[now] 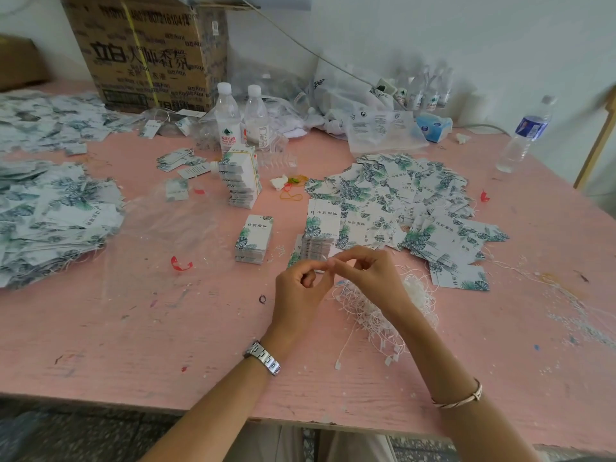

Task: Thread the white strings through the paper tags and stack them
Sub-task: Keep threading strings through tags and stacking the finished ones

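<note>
My left hand (300,291) and my right hand (363,275) meet fingertip to fingertip above the pink table (166,345), pinching a thin white string between them; the string itself is barely visible. Under my right hand lies a tangled heap of white strings (393,311). Just beyond my fingers stands a stack of leaf-printed paper tags (316,241), partly hidden by my hands. A second neat stack (255,238) sits to its left. A loose spread of tags (400,201) covers the table to the right.
A tall banded stack of tags (241,178) stands mid-table, with two water bottles (241,118) behind it. Large tag piles (50,215) lie at the left. A cardboard box (146,51) and plastic bags sit at the back; another bottle (526,135) stands far right.
</note>
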A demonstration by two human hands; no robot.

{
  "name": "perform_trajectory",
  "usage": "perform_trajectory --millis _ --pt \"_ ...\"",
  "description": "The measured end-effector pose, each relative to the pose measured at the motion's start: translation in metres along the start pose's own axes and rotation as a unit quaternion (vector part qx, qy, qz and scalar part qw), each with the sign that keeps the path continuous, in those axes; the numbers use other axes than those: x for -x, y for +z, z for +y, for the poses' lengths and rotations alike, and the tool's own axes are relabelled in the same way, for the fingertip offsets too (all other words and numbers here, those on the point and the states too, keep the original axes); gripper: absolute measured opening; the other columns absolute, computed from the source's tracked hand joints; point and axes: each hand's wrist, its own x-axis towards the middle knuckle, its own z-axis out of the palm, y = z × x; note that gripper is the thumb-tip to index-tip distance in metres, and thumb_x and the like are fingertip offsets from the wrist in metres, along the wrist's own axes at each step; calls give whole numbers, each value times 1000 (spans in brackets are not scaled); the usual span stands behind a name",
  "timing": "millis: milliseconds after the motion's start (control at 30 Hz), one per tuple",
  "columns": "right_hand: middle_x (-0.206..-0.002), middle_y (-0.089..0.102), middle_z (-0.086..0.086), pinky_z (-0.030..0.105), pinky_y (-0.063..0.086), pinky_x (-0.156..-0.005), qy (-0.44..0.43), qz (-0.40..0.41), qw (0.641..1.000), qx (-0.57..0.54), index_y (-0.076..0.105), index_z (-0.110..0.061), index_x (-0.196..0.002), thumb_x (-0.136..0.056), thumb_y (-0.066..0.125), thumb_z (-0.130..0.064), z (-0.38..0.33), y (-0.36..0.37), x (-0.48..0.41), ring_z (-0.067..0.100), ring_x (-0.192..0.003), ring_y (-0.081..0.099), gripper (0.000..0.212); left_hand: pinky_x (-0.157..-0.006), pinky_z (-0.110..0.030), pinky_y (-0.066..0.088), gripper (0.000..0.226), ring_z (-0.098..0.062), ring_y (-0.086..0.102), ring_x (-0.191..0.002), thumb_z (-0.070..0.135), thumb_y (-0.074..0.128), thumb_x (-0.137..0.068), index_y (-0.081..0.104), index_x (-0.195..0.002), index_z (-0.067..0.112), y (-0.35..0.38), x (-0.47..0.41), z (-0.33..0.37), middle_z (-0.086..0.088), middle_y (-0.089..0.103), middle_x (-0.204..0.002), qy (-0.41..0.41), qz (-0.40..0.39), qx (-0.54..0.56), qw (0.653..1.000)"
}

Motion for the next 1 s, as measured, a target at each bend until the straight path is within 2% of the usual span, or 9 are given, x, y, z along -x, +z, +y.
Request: perform_trajectory --millis 133,300,400,500,567,667,733,867,1000 --pt "-84 73 1 35 32 -54 -12 -21 999 38 78 -7 -86 -84 79 -14 -6 -3 -5 24 -56 35 7 -51 -20 24 19 -7 25 -51 15 77 -87 70 -79 31 2 0 1 12 28 -52 19 -1 -7 1000" --pt "-80 66 -3 21 38 -64 -26 -38 997 68 74 -8 -83 -87 75 -12 -11 -10 -9 7 -66 47 6 -51 -21 24 10 -7 25 -50 12 78 -86 73 -81 18 7 -2 4 13 30 -49 23 -1 7 1000" --pt "-82 64 2 30 42 -74 -16 -58 998 -23 69 -5 -86 -91 70 -11 -15 -15 -10 14 -78 54 8 -52 -22 24 12 -6 25 -51 5 78 -84 71 -78 12 11 -3 5 13 30 -50 24 -31 12 999" --pt "-78 58 -1 23 44 -79 -32 -68 992 -99 66 -6 -87 -94 64 -12 -25 -22 -11 13 -78 51 10 -54 -20 28 20 -5 30 -52 0 75 -83 68 -79 18 14 -2 10 14 37 -52 44 -61 10 997" --pt "-77 57 -4 18 44 -78 -50 -44 990 -123 65 -7 -87 -95 62 -12 -35 -29 -13 8 -76 50 10 -55 -26 30 16 -7 32 -55 0 75 -82 68 -80 14 15 -2 12 13 39 -57 58 -75 -1 996" --pt "-82 57 0 28 40 -82 -62 3 985 -161 65 -11 -85 -96 62 -16 -50 -39 -19 12 -79 48 12 -57 -25 31 10 -13 34 -58 -3 74 -80 68 -80 5 16 -2 16 -9 42 -61 85 -96 -31 991" --pt "-83 55 5 30 39 -82 -77 17 976 -204 64 -11 -84 -94 61 -20 -61 -46 -23 15 -80 47 14 -58 -21 30 11 -11 34 -60 -4 73 -81 68 -80 5 17 -1 20 -5 41 -63 98 -110 -43 988" --pt "-83 62 0 27 45 -79 -119 9 940 -321 66 -15 -84 -100 51 -11 -77 -55 -28 13 -80 53 22 -57 -16 30 9 -6 35 -59 1 73 -83 66 -80 6 17 2 20 11 40 -65 110 -113 -54 986" --pt "-79 60 1 24 48 -71 -101 7 910 -403 63 -12 -88 -100 47 -5 -81 -57 -33 13 -73 53 21 -59 -20 32 11 -7 38 -61 19 73 -87 73 -84 9 10 10 14 -4 48 -66 100 -103 -46 989"
